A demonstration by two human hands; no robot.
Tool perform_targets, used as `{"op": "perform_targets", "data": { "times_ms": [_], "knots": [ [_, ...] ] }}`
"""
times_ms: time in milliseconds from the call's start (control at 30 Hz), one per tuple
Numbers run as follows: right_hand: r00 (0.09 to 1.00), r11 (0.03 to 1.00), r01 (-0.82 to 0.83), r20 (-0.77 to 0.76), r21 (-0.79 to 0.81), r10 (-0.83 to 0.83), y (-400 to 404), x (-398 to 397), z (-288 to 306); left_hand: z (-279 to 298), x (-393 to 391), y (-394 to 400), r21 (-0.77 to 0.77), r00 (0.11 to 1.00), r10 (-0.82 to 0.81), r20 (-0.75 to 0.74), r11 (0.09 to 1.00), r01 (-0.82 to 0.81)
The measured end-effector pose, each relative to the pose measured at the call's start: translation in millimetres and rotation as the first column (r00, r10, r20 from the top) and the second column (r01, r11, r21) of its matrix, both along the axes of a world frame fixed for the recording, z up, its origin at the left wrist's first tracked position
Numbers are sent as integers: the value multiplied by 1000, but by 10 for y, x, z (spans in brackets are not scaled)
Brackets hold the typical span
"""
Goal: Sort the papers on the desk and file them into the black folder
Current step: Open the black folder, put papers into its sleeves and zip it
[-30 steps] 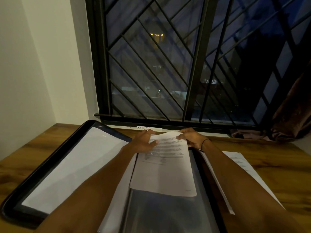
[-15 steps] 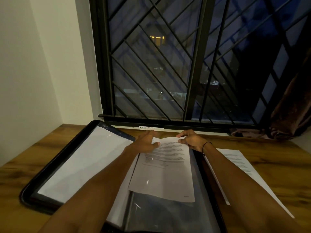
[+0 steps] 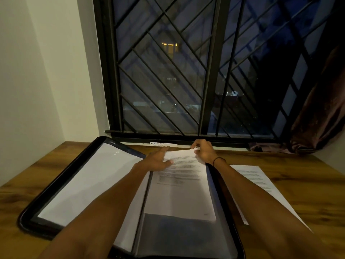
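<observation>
Two hands work a printed sheet (image 3: 179, 184) into the open black folder (image 3: 61, 176): left hand (image 3: 158, 160) flat on it, right hand (image 3: 203, 151) pinching its far corner; next, probably sliding it fully in.

1. We see a black folder (image 3: 61, 184) lying open, its rim black and its sleeves a dark grey-blue sheen.
2. On the folder's right half lies a white printed sheet (image 3: 180, 191) with lines of dark text.
3. In the folder's left half we see a plain white page (image 3: 89, 182).
4. Right of the folder lies another white sheet (image 3: 261, 184) with faint grey text.
5. Under the folder, the desk (image 3: 308, 186) shows brown wood grain with darker streaks.
6. Behind the folder, a black window grille (image 3: 186, 71) forms a diagonal lattice.
7. Far right of the folder hangs a dark brown curtain (image 3: 317, 118).
8. A black band (image 3: 217, 160) circles the wrist beside the folder.
</observation>
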State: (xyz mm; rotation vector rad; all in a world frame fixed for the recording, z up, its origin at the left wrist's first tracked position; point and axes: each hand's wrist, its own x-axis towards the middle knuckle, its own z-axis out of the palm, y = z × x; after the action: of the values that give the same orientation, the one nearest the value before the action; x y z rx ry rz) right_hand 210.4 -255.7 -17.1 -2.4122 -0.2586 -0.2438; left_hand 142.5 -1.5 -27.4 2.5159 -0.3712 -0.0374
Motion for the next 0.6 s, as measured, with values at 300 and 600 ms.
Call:
{"op": "perform_targets", "data": {
  "times_ms": [300, 600],
  "knots": [
    [952, 962, -272, -140, 14, 272, -120, 51, 18, -108, 266, -1, 25, 986, 158, -60, 987, -157],
    [929, 932, -255, -202, 257, 310, -197, -23, 108, -36, 297, -26, 28, 997, 56, 43, 998, -57]
  ]
}}
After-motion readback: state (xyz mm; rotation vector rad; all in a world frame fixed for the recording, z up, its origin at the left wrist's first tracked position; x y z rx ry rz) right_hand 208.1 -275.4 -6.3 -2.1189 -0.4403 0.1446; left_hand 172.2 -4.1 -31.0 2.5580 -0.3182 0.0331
